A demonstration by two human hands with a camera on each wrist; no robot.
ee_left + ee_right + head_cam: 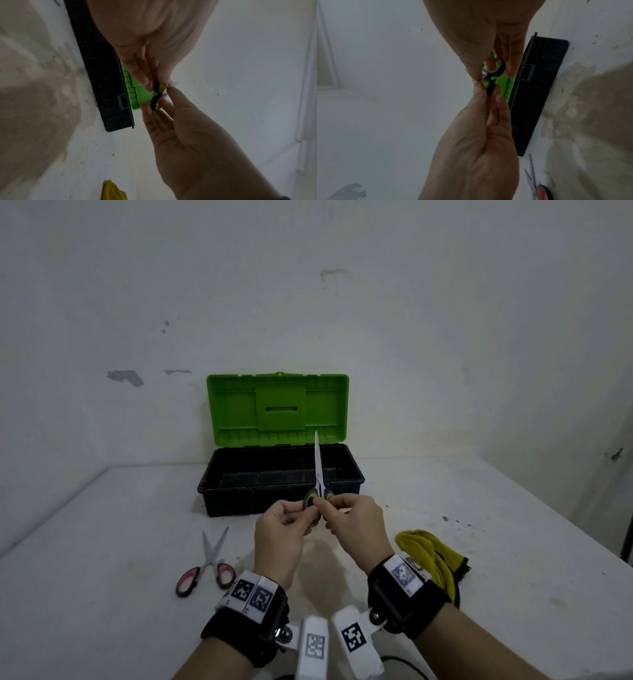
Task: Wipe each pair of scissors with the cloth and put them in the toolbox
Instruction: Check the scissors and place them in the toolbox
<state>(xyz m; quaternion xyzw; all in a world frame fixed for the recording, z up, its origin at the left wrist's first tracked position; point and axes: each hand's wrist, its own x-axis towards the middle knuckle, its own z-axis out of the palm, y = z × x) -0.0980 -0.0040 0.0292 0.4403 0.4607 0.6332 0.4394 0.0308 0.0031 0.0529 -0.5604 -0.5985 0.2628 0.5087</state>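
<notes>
**Green scissors held upright by both handles**

The green-handled scissors [317, 474] are pinched by the left hand [284, 529] on one loop and the right hand [356, 525] on the other, blades together and pointing up, probably for inspection before the open toolbox [281, 501]. The yellow cloth [431, 556] and the red-handled scissors [209, 563] are left on the table [513, 542].

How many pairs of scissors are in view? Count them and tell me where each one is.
2. The green-handled scissors are held up in front of the toolbox by the left hand and right hand. The red-handled scissors lie open on the table, left of the hands.
</notes>
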